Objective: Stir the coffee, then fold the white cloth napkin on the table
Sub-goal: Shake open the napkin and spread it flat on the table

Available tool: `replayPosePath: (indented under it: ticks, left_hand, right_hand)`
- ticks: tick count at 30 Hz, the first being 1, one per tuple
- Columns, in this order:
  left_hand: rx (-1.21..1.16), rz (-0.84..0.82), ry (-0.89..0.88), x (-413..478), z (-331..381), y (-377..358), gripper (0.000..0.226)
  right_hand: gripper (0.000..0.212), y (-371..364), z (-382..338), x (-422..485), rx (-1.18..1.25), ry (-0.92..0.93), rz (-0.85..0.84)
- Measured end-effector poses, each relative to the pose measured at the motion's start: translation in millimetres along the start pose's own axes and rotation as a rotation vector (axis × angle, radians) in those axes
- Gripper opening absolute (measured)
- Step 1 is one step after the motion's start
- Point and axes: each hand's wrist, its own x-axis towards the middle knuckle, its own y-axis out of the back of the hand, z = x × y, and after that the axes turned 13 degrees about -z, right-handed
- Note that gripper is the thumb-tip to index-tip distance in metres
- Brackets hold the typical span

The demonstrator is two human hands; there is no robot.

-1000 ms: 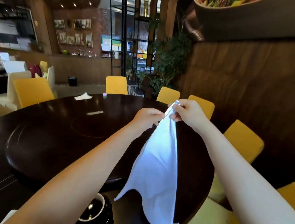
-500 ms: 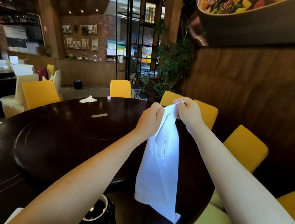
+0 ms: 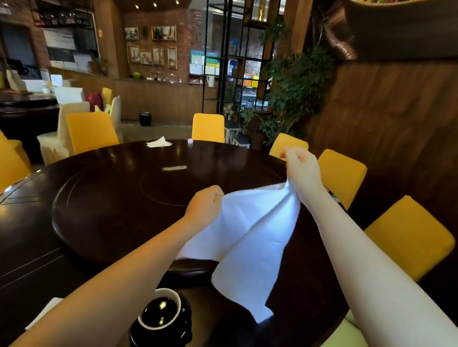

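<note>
While the white napkin (image 3: 247, 237) is held up over the near side of the dark round table (image 3: 96, 204), with its lower corner hanging just past the black coffee cup (image 3: 160, 324), the fold is best set up now. One edge is pinched shut in the left hand (image 3: 204, 205), another in the closed right hand (image 3: 302, 171). Both pinches should be kept tight, the cloth pulled taut, then lowered flat well apart from the cup.

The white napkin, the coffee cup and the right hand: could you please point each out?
white napkin (image 3: 256, 235), head view, middle of cloth.
coffee cup (image 3: 160, 320), head view, dark coffee surface.
right hand (image 3: 300, 169), head view, back of hand.
</note>
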Motion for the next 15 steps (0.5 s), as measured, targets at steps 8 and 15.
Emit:
replayPosePath:
  ticks: [8,15]
  left_hand:
    - [-0.167,0.047,-0.14,41.2,-9.4,8.2,0.013]
    - [-0.097,-0.222,-0.251,90.4,-21.0,32.6,0.035]
  right_hand:
    - [0.035,-30.8,30.6,23.4,-0.603,0.047,-0.633]
    - [0.013,-49.0,62.7,73.6,-0.664,0.074,-0.561]
